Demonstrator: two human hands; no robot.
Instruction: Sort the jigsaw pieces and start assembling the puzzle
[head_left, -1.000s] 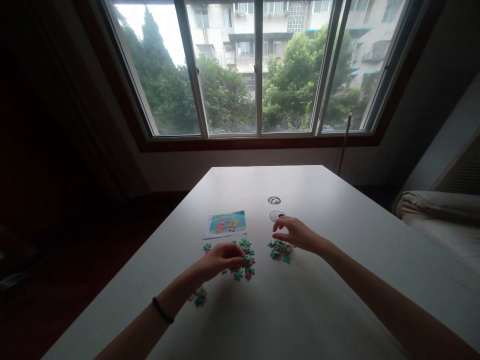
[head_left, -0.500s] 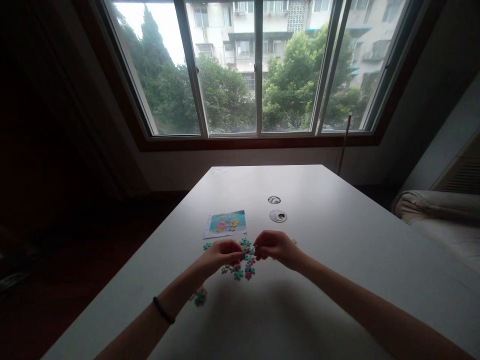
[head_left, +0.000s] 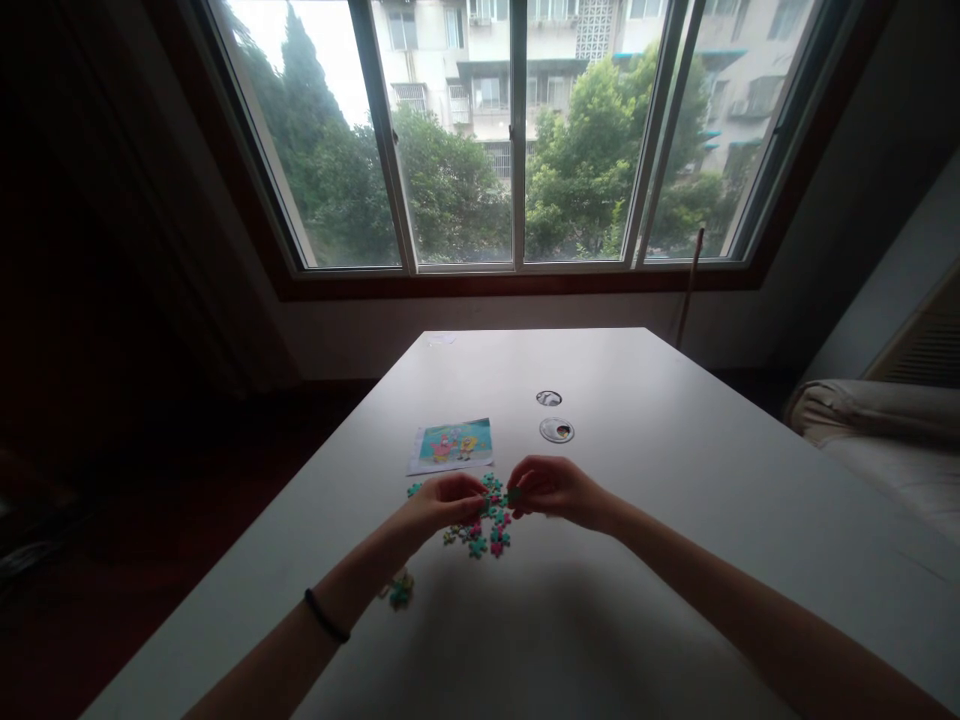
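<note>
My right hand is closed in a pinch on a dark green jigsaw puzzle piece, held just above the table. Across from it, my left hand also pinches, with a small teal puzzle piece at its fingertips. Beneath and between the hands lies a loose heap of puzzle pieces in teal, pink and yellow. Part of that heap is hidden by my left hand. A smaller cluster of pieces rests below my left wrist. Behind the heap lies a cartoon picture sheet.
Two round decorated discs lie on the white table beyond my right hand. At the far left corner is a pale, see-through scrap. A padded seat stands to the right, and a window is ahead.
The piece in my right hand has turned, now showing its green face rather than a thin edge. My right hand has risen very slightly; my left hand stays nearly in place.
</note>
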